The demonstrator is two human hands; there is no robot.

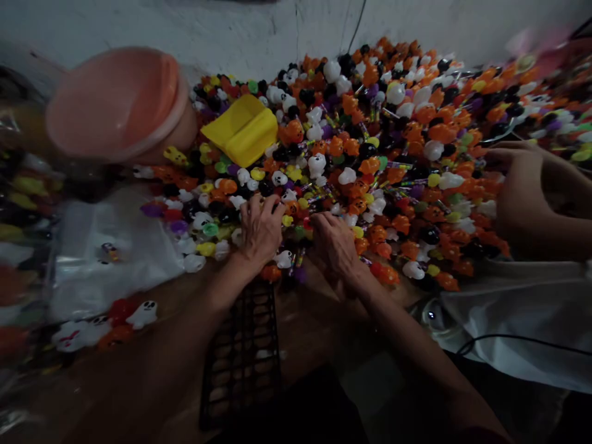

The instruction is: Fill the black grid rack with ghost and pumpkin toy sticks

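A broad heap of small toy figures (319,165) in orange, white, black, yellow and purple lies before me, with thin patterned sticks among them. My left hand (261,229) is at the heap's near edge, fingers curled down among the figures; what they close on is hidden. To its right, my right hand (337,245) has its fingers bent and together beside a small red piece (307,223). Its grip is hidden too. Between the hands lies a white ghost figure (283,259). Below my left wrist is a black grid tray (243,351).
A pink tub (111,105) and a yellow scoop (245,131) stand at the heap's back left. Clear plastic bags (111,246) lie left. Another person's arm (531,197) reaches in at right, above a white sack (522,308) with a dark cord (522,337).
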